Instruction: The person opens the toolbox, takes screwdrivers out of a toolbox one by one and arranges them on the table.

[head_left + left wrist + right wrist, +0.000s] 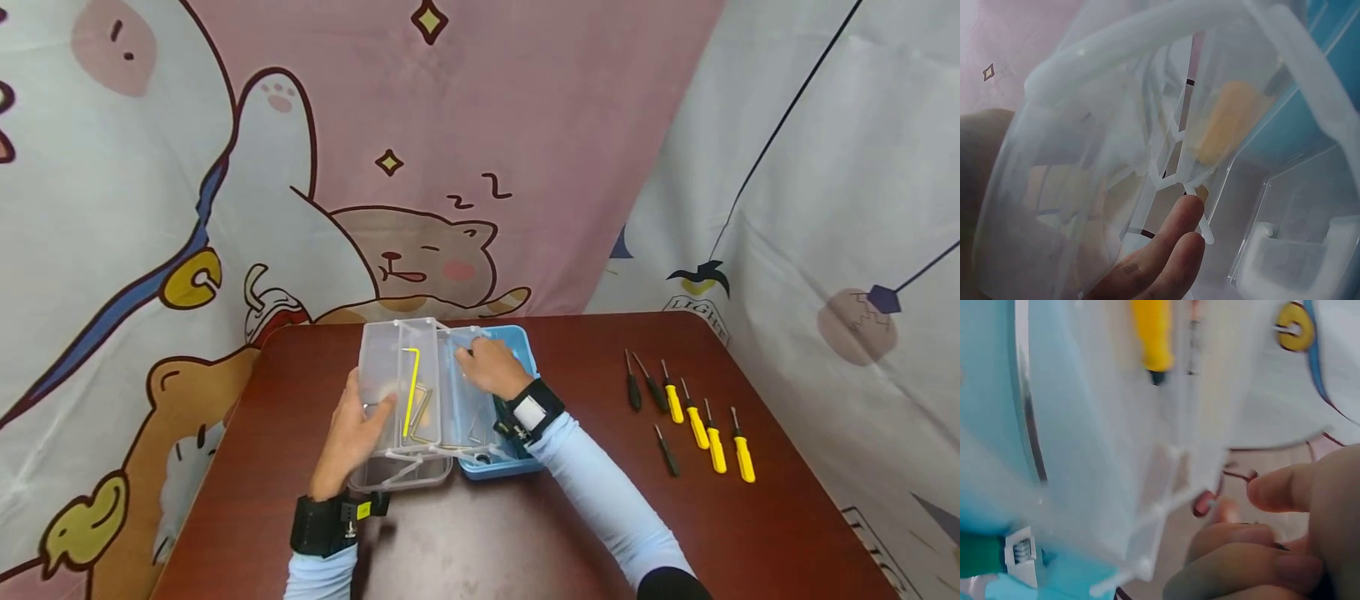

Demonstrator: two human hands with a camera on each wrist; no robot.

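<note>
A toolbox with a blue base (498,473) stands on the table, its translucent tray (375,350) raised on pale hinge struts. My left hand (352,433) grips this tray at its left side; in the left wrist view its fingers (1166,250) show below the tray wall. A yellow hex key (411,392) and several metal hex keys (422,417) lie in the tray. My right hand (491,367) is over the blue side, fingers curled. In the right wrist view it holds a thin rod (1282,546), mostly hidden by the fingers (1235,569).
To the right on the brown table (585,517) lie several yellow-handled screwdrivers (716,450) and a few dark-handled screwdrivers (634,393). The right wrist view shows a green item (982,555) in the blue base. A printed cloth (570,125) hangs behind the table.
</note>
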